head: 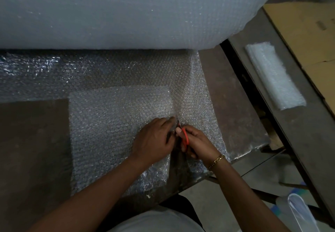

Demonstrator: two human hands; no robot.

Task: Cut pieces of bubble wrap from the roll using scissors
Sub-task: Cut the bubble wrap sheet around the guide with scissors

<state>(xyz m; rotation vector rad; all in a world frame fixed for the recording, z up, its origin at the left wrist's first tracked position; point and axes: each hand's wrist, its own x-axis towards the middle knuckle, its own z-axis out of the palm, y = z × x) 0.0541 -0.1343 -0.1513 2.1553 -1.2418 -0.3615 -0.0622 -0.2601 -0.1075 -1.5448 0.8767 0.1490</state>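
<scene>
A huge roll of bubble wrap fills the far side of the dark table. Its loose sheet spreads toward me, with a doubled layer lying on top near the front. My right hand grips red-handled scissors, blades pointing away along a slit in the wrap. My left hand presses flat on the wrap just left of the blades, its fingertips pinching the cut edge. The blades are mostly hidden between my hands.
A stack of cut bubble wrap pieces lies on a second dark bench at the right. Flat cardboard sits beyond it. A gap with floor separates the two benches. A clear plastic item is at the lower right.
</scene>
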